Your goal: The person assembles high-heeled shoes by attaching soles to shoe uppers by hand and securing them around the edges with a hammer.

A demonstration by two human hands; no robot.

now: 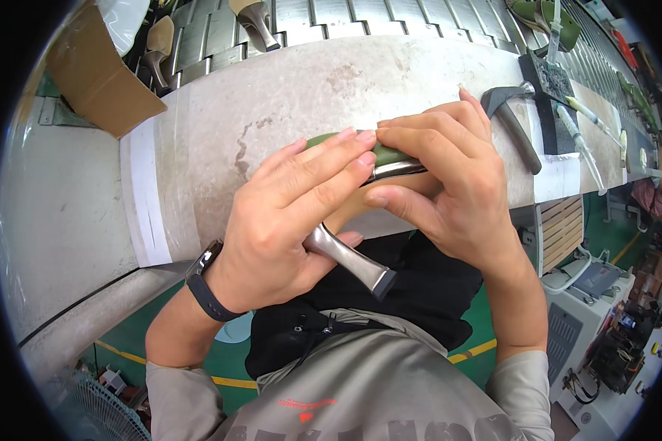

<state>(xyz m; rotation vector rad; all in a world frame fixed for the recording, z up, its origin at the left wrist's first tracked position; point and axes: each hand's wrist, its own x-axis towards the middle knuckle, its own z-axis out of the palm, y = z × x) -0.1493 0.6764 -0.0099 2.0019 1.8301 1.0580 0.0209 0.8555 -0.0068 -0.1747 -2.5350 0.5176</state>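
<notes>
Both of my hands are wrapped round a high-heeled shoe held above the near edge of the bench. Green upper material shows between my fingertips, along with a shiny dark metallic sole edge. Its silvery heel, with a black tip, points down toward my lap. My left hand grips the heel end, its fingers lying over the green upper. Around the other end, my right hand presses with fingers on top and thumb underneath. My palms and fingers hide much of the shoe.
The pale, stained bench carries a hammer and several syringes by a dark block at right. Behind runs a metal slat conveyor with heeled soles and a green shoe. A cardboard box stands far left.
</notes>
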